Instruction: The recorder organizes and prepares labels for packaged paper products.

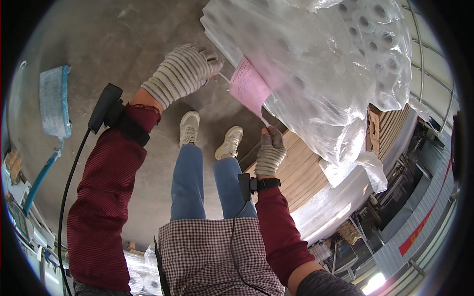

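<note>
A pink printed paper sheet (249, 88) hangs bent beside a large clear plastic bag (306, 64) filled with rolls that have hollow centres. My right hand (270, 152), in a striped glove with bare fingertips, pinches the sheet's lower corner. My left hand (185, 71), in a matching striped glove, is closed at the sheet's far left side. A thin white string (224, 77) runs from its fingertips toward the paper's edge. Where the string meets the paper is too small to make out.
Slatted wooden boards (301, 172) lie under the bag at the right. Loose plastic film (363, 170) hangs off its near end. A blue-handled shovel (55, 101) stands at the left on the concrete floor (123, 44). Metal racks and equipment (410, 172) line the right side.
</note>
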